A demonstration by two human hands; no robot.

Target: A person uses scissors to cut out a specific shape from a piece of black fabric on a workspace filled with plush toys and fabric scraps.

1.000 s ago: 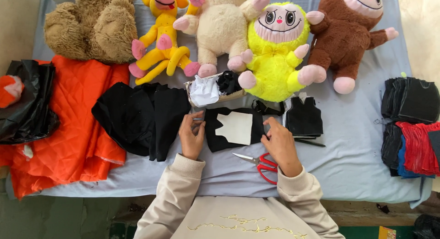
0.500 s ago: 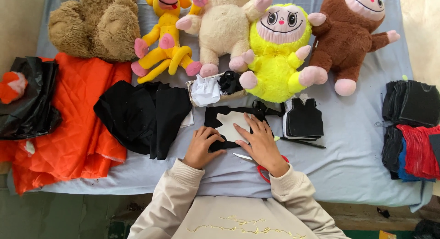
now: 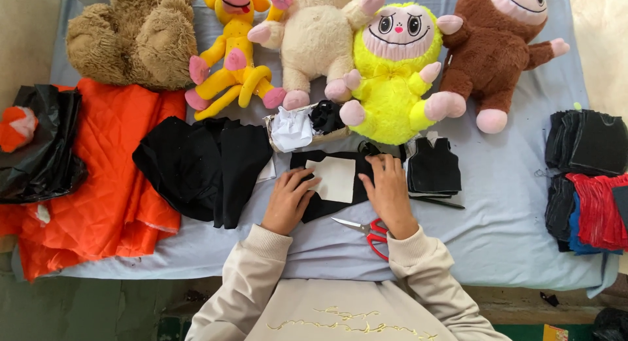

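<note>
Black fabric piece [image 3: 327,197]: lies flat on the blue bed sheet [image 3: 510,230], white paper pattern [image 3: 335,179] on top. Left hand [image 3: 288,200]: fingers released, flat on the fabric's left edge. Right hand [image 3: 388,190]: fingers spread, pressing the fabric beside the pattern, gripping nothing. Red-handled scissors [image 3: 369,233]: just below the right hand. Small black vest [image 3: 433,167]: at right. Yellow plush toy [image 3: 392,72]: beyond.

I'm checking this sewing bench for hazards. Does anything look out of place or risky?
The red-handled scissors lie with blades apart, beside the right hand. Both it and the left hand press the black fabric piece. Nothing looks spilled or damaged.
</note>
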